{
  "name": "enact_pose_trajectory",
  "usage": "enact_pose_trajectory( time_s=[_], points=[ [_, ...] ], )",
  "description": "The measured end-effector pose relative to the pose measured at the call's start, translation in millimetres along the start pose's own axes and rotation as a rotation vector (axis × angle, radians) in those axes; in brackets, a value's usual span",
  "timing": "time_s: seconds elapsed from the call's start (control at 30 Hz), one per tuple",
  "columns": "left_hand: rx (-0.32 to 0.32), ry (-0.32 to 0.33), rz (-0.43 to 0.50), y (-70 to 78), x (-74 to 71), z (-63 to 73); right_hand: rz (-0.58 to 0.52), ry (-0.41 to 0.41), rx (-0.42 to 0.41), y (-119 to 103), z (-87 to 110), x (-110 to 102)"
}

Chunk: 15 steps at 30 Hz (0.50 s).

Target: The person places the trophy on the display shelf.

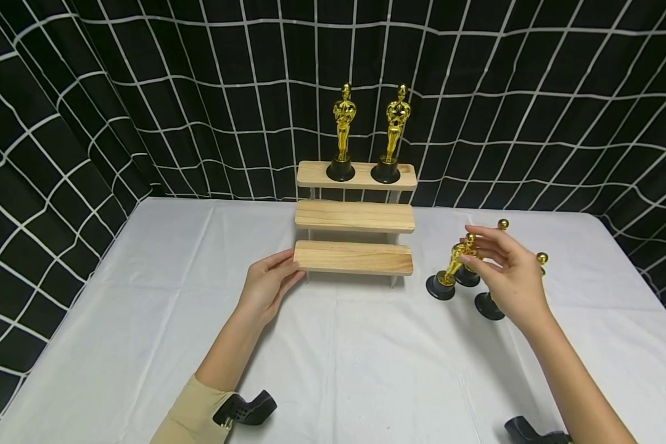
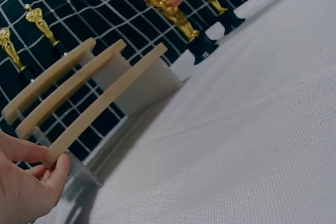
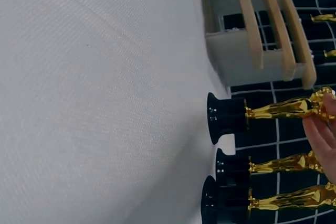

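Observation:
My left hand (image 1: 269,283) pinches the left end of the lowest board on a three-tier wooden stand (image 1: 353,258); the left wrist view shows thumb and fingers around that board's corner. To the right of the stand, my right hand (image 1: 507,271) pinches a gold trophy figurine (image 1: 453,262) by its upper part. This figurine leans slightly, its round black base (image 3: 226,119) close to the white cloth; whether it touches is hard to tell. Two more gold figurines stand beside it, one with its black base (image 1: 489,306) nearer me, both partly hidden by my right hand.
On the top board (image 1: 361,176) stand two gold figurines, a left one (image 1: 343,126) and a right one (image 1: 395,126). The middle board (image 1: 355,216) is bare wood. A white cloth (image 1: 366,357) covers the table, and a black curtain with a white grid (image 1: 211,92) hangs behind.

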State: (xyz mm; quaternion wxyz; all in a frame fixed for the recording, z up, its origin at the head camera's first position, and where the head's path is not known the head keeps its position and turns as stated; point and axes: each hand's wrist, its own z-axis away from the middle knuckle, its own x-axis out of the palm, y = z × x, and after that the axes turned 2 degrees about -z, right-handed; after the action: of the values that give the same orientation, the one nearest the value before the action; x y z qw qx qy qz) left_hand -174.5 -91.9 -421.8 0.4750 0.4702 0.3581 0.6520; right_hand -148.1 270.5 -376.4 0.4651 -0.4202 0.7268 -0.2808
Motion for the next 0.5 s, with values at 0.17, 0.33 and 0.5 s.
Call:
enact_pose_trajectory(
  time_s=[0.17,0.33,0.5],
  points=[
    [0.003,-0.003,0.001,-0.1,0.1,0.1,-0.008,0.004,0.026,0.1,-0.2,-0.4],
    [0.005,-0.003,0.002,-0.4,0.2,-0.1,0.017,0.001,0.038,-3.1,-1.0,-0.5],
    [0.003,0.001,-0.001,-0.8,0.0,-0.1,0.026,-0.003,0.039,-7.8,-3.1,-1.3]
  ],
)
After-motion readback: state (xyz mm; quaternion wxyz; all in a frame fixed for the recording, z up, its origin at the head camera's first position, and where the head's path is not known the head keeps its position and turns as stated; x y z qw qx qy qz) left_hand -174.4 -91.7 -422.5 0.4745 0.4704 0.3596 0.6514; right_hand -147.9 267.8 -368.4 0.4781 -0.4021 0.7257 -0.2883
